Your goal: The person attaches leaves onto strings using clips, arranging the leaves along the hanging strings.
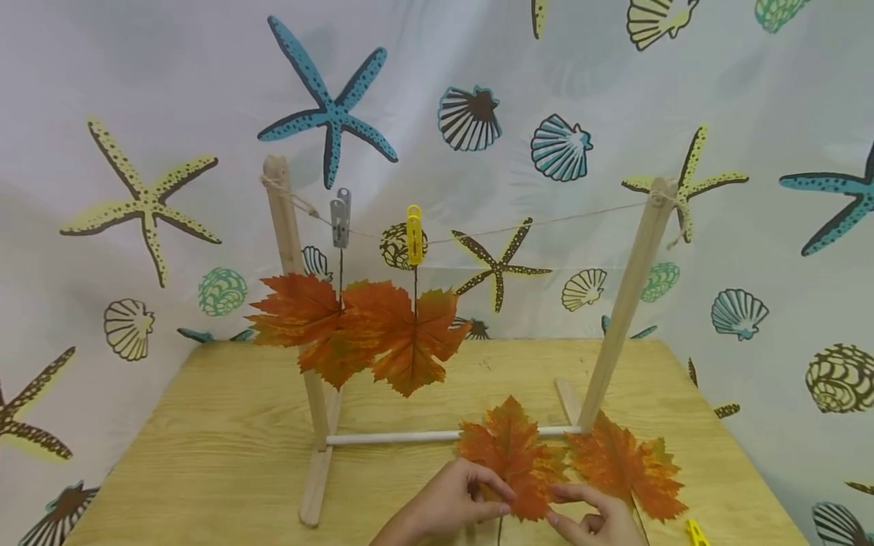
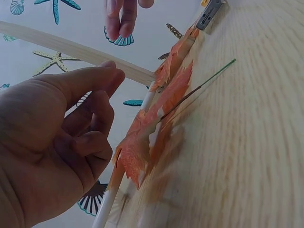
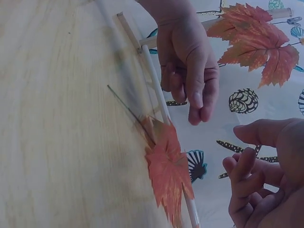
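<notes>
An orange artificial maple leaf point(image 1: 508, 455) lies by the white rod, its dark stem point(image 2: 190, 97) pointing toward the near side. Over its lower part, in the head view, my left hand point(image 1: 454, 497) and right hand point(image 1: 594, 516) face each other. Both wrist views show the hands raised off the leaf, with nothing between their fingers. The left hand point(image 2: 57, 123) has its thumb and index tips close together, other fingers loosely bent. Loosely curled fingers also show on the right hand point(image 3: 270, 175). A second leaf point(image 1: 621, 462) lies to the right.
A twine line point(image 1: 546, 221) runs between a left wooden post point(image 1: 283, 216) and a right one point(image 1: 624, 326). A grey clothespin point(image 1: 340, 224) and a yellow clothespin point(image 1: 413, 241) hold two hanging leaves point(image 1: 413, 334). Another yellow clothespin point(image 1: 696, 533) lies near right; a grey one point(image 2: 209, 15) is also there.
</notes>
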### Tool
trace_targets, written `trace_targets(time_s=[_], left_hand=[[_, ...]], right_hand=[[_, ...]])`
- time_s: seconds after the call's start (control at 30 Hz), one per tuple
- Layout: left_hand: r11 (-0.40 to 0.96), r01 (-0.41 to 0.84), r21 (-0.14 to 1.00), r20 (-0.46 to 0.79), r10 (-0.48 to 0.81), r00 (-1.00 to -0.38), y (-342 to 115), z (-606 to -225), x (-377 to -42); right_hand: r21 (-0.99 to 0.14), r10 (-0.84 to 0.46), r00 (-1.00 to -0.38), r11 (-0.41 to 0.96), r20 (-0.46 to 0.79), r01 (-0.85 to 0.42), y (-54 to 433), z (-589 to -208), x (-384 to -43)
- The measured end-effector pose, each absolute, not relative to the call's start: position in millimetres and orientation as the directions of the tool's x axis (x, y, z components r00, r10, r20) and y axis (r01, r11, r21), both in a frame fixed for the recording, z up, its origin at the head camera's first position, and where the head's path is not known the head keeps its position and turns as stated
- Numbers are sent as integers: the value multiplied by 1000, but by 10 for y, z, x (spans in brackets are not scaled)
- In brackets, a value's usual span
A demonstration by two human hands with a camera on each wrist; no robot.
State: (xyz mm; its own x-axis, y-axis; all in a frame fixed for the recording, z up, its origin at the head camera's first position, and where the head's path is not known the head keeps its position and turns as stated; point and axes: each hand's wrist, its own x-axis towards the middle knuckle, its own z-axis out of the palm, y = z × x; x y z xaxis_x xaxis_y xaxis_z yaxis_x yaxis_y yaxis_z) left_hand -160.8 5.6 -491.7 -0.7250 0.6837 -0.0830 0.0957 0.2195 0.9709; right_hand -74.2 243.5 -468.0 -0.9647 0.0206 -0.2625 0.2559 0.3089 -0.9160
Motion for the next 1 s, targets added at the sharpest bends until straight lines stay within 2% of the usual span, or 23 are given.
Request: trace_targets(time_s=[0.3, 0.43, 0.6, 0.8, 1.0], left_hand=[[156, 94, 983, -49, 720, -692, 18, -4994, -1634], [171, 92, 981, -60, 716, -695, 26, -5018, -1652], [176, 96, 980, -57, 703, -709, 57, -5052, -1671], [182, 96, 979, -58, 693, -719, 103, -5098, -1651], [141, 136, 981, -11, 733, -680, 174, -5144, -1629]], right_hand=[[-891, 107, -942, 307, -317, 334, 2619, -4859, -712], [-889, 139, -934, 287, -330, 357, 2659, -4911, -705], [-879, 250, -909, 266, -335, 397, 2678, -4953, -693], [-849, 332, -889, 322, -315, 420, 2757, -4956, -685], [-763, 291, -890, 461, -351, 452, 2952, -4931, -710]])
